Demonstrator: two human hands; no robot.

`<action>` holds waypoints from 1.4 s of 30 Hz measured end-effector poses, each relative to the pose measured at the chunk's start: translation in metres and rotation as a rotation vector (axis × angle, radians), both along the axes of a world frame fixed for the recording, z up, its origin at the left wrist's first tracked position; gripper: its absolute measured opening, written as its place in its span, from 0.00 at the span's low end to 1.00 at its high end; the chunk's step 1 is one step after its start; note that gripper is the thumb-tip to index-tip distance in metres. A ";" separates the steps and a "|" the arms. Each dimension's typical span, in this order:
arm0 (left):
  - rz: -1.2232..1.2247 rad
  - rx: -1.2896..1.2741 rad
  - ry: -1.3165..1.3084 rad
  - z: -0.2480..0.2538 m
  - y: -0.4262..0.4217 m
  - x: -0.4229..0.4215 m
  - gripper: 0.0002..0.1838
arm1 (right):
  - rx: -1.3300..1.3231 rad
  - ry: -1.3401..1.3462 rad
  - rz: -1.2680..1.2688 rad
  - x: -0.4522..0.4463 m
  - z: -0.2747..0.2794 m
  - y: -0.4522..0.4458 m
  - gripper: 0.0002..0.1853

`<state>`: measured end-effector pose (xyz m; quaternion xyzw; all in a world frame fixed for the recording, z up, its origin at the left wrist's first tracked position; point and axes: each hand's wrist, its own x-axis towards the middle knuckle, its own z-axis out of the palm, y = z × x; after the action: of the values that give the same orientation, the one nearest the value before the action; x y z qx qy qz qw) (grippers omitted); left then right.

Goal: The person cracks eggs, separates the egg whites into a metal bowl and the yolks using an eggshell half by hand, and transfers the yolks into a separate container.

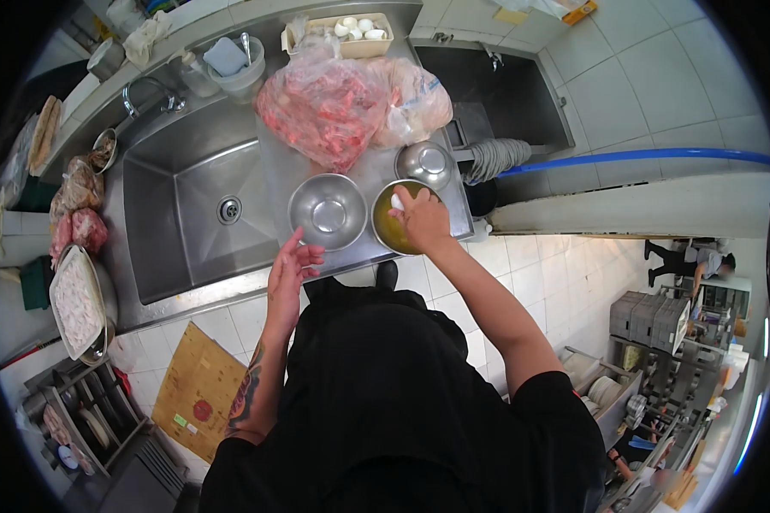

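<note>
My right hand point(424, 222) is closed around a white egg point(397, 202) above a metal bowl point(377, 231) with yellowish liquid in it. My left hand point(291, 269) has its fingers apart and holds nothing. It is just in front of a second steel bowl point(328, 212), whose shiny inside shows; I cannot tell whether the fingertips touch its rim. A smaller steel bowl point(424, 165) stands behind the yellow one. At the back of the counter, a container point(380, 47) holds several white eggs or shells.
A large bag of red meat point(325, 111) and a bag of paler meat point(415, 103) lie behind the bowls. To the left is a steel sink point(192, 231); a tub of pale food point(79, 303) stands beyond it. A person point(693, 263) is far right.
</note>
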<state>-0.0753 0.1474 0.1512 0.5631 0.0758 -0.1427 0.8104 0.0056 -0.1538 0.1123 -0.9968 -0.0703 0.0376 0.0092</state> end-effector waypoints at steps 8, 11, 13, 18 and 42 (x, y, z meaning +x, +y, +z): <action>-0.033 0.042 -0.044 0.005 0.001 0.001 0.31 | 0.167 -0.111 -0.132 0.008 0.098 -0.009 0.26; -0.031 0.033 -0.038 0.004 0.000 0.001 0.31 | 0.257 -0.177 -0.111 0.011 0.092 -0.011 0.27; -0.051 0.050 -0.030 0.006 -0.002 0.000 0.31 | 0.116 -0.015 -0.078 0.011 0.053 -0.022 0.26; -0.041 0.045 -0.055 0.003 -0.002 0.005 0.30 | 1.236 -0.064 -0.354 0.010 0.027 -0.043 0.28; -0.156 0.805 -0.980 0.056 -0.157 0.177 0.13 | 2.205 0.530 -0.713 -0.002 0.035 -0.048 0.32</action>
<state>0.1013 -0.0098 0.2069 0.8273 -0.2969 0.1125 0.4634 0.0031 -0.2018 0.1476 -0.3756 0.2207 0.1573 0.8863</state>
